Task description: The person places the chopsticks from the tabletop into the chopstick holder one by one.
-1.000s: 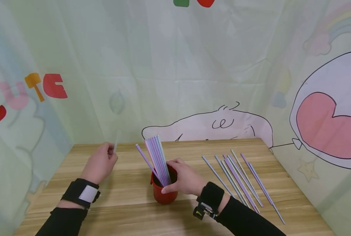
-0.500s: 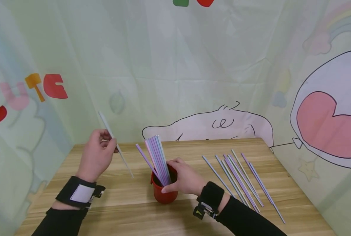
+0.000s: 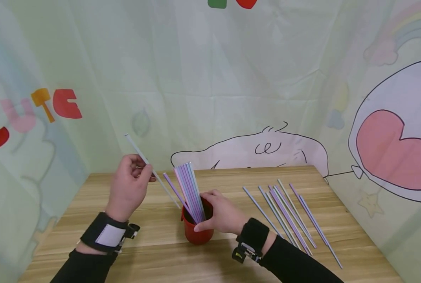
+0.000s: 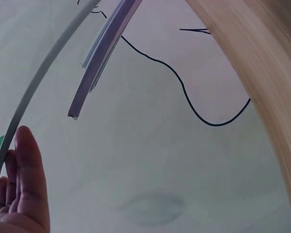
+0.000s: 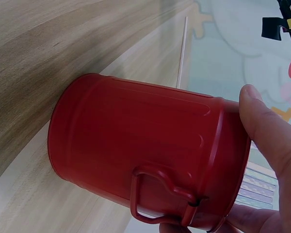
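Note:
My left hand (image 3: 128,186) pinches a pale whitish straw (image 3: 135,147) between thumb and fingers. The straw slants down to the right, its lower end just left of a red metal bucket (image 3: 197,236). In the left wrist view, the same straw (image 4: 41,73) crosses the fingers at the left edge. My right hand (image 3: 226,212) grips the bucket's rim, thumb toward me. A bundle of pink, blue and purple straws (image 3: 188,184) stands in the bucket, with one purple straw (image 3: 172,186) leaning left. A wire handle (image 5: 155,177) shows on its side in the right wrist view.
Several loose straws (image 3: 284,214) in blue, purple and pale green lie spread on the wooden table (image 3: 153,257) to the right, partly behind my right forearm. A printed curtain (image 3: 210,78) hangs behind the table and along both sides.
The left hand has turned the whitish straw from nearly upright to a slant, then moved it right, closer to the bucket. The right hand and bucket have stayed still.

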Available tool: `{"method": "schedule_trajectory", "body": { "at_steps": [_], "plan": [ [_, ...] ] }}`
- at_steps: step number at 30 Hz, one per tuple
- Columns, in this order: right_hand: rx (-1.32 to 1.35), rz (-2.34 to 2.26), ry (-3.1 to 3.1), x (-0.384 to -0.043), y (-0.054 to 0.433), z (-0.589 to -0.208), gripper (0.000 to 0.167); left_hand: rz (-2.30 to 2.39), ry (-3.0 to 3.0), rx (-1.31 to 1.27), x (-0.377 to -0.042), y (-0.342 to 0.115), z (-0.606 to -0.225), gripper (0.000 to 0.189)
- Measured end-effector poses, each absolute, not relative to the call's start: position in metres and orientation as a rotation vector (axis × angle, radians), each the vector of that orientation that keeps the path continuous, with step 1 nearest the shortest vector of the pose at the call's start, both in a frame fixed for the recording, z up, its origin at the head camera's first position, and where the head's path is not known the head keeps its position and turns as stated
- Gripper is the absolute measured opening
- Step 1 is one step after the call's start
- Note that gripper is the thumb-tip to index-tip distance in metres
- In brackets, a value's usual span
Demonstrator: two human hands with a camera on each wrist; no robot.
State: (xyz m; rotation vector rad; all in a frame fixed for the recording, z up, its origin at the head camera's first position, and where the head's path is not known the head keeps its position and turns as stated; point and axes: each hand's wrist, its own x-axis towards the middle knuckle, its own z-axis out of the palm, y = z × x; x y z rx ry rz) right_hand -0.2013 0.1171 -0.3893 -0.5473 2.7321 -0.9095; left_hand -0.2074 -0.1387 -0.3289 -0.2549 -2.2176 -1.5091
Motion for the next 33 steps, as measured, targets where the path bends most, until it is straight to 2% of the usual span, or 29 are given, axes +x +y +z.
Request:
{"method": "schedule_trajectory", "body": {
  "at_steps": [16, 33],
  "plan": [
    [-0.546, -0.915, 2.734, -0.202, 0.117, -0.39, 0.097, -1.495, -2.353, -0.264, -0.209, -0.124, -0.351, 0.024],
    [-0.546, -0.924, 2.736, -0.202, 0.118, -0.391, 0.096, -1.246, -2.613, -0.226, -0.208, -0.118, -0.382, 0.022]
  ]
}}
